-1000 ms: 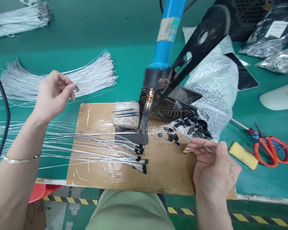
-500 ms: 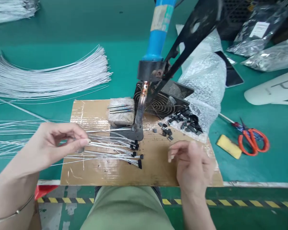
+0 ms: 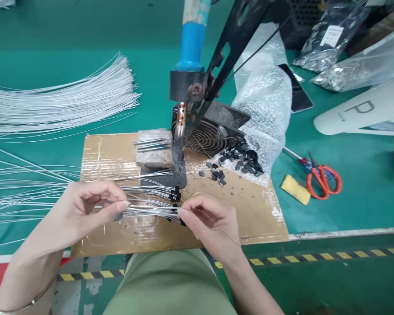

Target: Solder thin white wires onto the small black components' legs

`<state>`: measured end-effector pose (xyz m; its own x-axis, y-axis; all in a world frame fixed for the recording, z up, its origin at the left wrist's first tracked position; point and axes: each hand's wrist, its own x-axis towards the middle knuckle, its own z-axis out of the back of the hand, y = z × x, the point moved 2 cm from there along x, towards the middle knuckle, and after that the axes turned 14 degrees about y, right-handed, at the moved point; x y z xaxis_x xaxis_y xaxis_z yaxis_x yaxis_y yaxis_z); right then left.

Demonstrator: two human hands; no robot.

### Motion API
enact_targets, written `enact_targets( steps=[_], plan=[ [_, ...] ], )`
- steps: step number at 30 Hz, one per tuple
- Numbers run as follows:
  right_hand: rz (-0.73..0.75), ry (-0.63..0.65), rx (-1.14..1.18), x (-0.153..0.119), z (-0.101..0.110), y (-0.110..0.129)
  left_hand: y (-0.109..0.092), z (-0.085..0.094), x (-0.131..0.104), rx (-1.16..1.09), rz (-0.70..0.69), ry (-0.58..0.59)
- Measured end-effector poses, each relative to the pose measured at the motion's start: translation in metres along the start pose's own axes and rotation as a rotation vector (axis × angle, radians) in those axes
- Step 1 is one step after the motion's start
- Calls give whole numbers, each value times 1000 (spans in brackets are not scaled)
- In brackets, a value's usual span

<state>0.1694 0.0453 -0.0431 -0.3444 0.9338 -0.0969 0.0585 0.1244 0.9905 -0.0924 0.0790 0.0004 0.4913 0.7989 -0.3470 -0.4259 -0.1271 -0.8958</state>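
My left hand [image 3: 95, 205] is pinched on a thin white wire above the left part of the cardboard sheet [image 3: 249, 214]. A small grey piece [image 3: 118, 216] shows under its thumb. My right hand [image 3: 213, 221] also pinches a thin wire, close to the wire ends; a fine strand [image 3: 221, 228] runs across its fingers and palm. Beneath and between the hands lie several white wires [image 3: 147, 189] tipped with black connectors [image 3: 175, 194]. The soldering iron [image 3: 177, 148] points down at a dark plate [image 3: 180, 178], its tip near another wire end. My fingers partly hide the held wire.
A large white wire bundle [image 3: 68, 103] lies at left. Behind the iron are a wrapped block [image 3: 153, 159] with metal rods and a fan [image 3: 206, 141]. Loose black connectors [image 3: 244, 159] spill from bubble wrap [image 3: 265, 96]. Orange scissors [image 3: 328, 181] and a yellow sponge [image 3: 295, 189] lie right.
My right hand has moved left from the cardboard's right side to the wire ends, and its fingers have closed on a wire. My left hand keeps its pinch. The view has shifted slightly right.
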Motion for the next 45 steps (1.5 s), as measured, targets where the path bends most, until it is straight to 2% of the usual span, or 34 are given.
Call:
enact_targets(
  steps=[10,14,18,21,24,26,28,30,32,36,38,41,45],
  plan=[
    [62,-3,-19,2,0,-2,0,0,-2,-44,59,90],
    [125,8,-101,1,1,2,-3,-5,-2,61,97,62],
    [195,24,-235,0,0,2,-16,-31,3,245,101,42],
    [245,41,-298,-1,0,1,-27,-56,12,251,81,50],
    [274,23,-324,-1,-2,-1,-32,-72,23,187,89,41],
    [258,-12,-310,-2,-3,-2,-31,-76,28,67,97,23],
    [187,-126,-226,-3,0,-5,-29,-76,31,-52,100,-14],
    [110,-294,-41,-3,6,-8,-27,-74,31,-128,116,-48],
    [77,-358,198,-1,13,-10,-27,-73,30,-175,148,-83],
    [30,-164,501,4,18,-10,-32,-73,29,-230,182,-148],
    [5,-154,527,3,14,-11,-34,-73,29,-234,183,-162],
    [-13,-186,411,1,5,-9,-36,-74,29,-232,183,-172],
    [-6,-154,163,1,-7,-2,-37,-75,29,-237,167,-189]
  ],
)
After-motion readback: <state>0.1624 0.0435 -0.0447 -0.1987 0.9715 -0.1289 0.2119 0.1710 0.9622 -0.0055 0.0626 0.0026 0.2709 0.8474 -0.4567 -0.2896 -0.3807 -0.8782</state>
